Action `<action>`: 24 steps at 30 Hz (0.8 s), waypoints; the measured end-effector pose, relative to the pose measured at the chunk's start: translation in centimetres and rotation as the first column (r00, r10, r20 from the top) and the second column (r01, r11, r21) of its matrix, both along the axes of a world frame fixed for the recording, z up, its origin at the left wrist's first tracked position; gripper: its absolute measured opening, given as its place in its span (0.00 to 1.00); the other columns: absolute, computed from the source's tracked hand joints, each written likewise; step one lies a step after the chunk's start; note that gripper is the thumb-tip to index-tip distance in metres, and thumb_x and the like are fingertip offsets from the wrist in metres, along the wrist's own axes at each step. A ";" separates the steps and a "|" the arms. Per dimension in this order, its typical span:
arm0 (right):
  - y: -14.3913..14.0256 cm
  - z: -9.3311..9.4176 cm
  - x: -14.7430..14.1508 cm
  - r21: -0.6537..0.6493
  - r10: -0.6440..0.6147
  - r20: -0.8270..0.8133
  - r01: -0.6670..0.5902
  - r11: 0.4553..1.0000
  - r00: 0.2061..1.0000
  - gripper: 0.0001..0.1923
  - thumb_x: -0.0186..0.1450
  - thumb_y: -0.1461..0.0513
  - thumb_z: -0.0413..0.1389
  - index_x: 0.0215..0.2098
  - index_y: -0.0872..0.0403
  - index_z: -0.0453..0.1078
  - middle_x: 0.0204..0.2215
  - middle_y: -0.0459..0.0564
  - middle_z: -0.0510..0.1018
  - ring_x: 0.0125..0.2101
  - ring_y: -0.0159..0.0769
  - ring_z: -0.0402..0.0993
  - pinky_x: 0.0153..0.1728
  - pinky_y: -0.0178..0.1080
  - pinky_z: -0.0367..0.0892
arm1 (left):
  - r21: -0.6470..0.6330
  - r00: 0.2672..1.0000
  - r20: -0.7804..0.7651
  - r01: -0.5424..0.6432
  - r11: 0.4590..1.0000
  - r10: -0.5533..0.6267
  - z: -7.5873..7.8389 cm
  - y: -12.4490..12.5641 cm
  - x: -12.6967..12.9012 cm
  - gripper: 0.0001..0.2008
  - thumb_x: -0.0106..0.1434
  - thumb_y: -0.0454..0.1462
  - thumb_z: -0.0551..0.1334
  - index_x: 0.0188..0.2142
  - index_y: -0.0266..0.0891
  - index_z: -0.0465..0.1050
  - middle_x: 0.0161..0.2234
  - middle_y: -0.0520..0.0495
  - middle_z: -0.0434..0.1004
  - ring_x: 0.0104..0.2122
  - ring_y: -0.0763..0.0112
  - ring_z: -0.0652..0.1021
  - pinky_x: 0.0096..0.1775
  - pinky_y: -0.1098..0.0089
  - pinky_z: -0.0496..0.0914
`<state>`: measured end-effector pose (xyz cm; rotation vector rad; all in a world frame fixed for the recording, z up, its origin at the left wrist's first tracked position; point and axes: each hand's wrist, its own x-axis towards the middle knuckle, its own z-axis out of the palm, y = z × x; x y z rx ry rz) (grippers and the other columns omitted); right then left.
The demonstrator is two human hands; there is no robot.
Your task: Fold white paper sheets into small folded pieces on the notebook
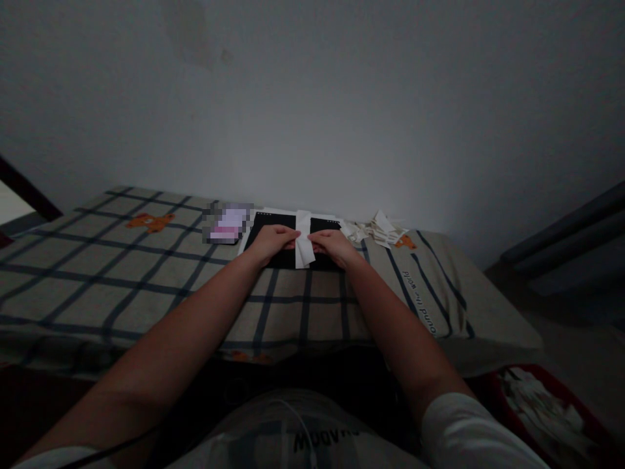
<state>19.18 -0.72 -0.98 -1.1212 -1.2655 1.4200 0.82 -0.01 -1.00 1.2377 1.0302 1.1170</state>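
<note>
A strip of white paper (303, 225) runs lengthwise over a flat black board or folder (277, 220), its near end folded or overlapped into two tails. My left hand (274, 242) pinches the strip's left edge between thumb and fingers. From the other side, my right hand (333, 245) pinches its right edge. Both hands rest low over the black surface, facing each other. White sheets (319, 215) stick out from under the board's far edge. To the right of the board lies a loose heap of folded white paper strips (383, 229).
A checked cloth with bear prints (161, 280) covers the table, which stands against a grey wall (312, 117). Left of the board lies a phone with a pixelated screen (228, 223). A red container (551, 407) holding white paper pieces sits at lower right; dark curtain-like folds (576, 260) hang beyond.
</note>
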 end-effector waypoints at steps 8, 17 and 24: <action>0.1 -0.2 0.0 0.070 -0.044 0.003 0.044 0.997 0.999 0.05 0.55 0.63 0.64 0.27 0.58 0.76 0.22 0.45 0.78 0.23 0.26 0.70 0.31 0.32 0.67 | -0.080 0.998 0.045 0.046 0.996 -0.042 -0.2 0.2 -0.1 0.09 0.51 0.37 0.72 0.30 0.33 0.78 0.29 0.45 0.80 0.28 0.75 0.77 0.38 0.71 0.73; -0.1 0.2 0.1 0.032 -0.045 -0.018 0.045 0.998 0.999 0.05 0.55 0.63 0.64 0.27 0.57 0.75 0.22 0.45 0.77 0.23 0.24 0.70 0.29 0.29 0.67 | -0.047 0.999 -0.009 0.046 0.998 -0.047 0.2 -0.3 0.1 0.07 0.52 0.37 0.71 0.27 0.34 0.78 0.28 0.46 0.79 0.27 0.76 0.76 0.39 0.70 0.73; -0.1 0.2 0.2 0.017 -0.003 0.007 0.002 1.000 1.000 0.05 0.57 0.63 0.64 0.27 0.58 0.75 0.22 0.47 0.77 0.24 0.25 0.71 0.29 0.29 0.67 | 0.021 0.999 -0.049 -0.006 1.000 0.007 0.0 -0.1 0.1 0.06 0.53 0.37 0.70 0.27 0.34 0.78 0.29 0.46 0.80 0.28 0.74 0.77 0.39 0.69 0.73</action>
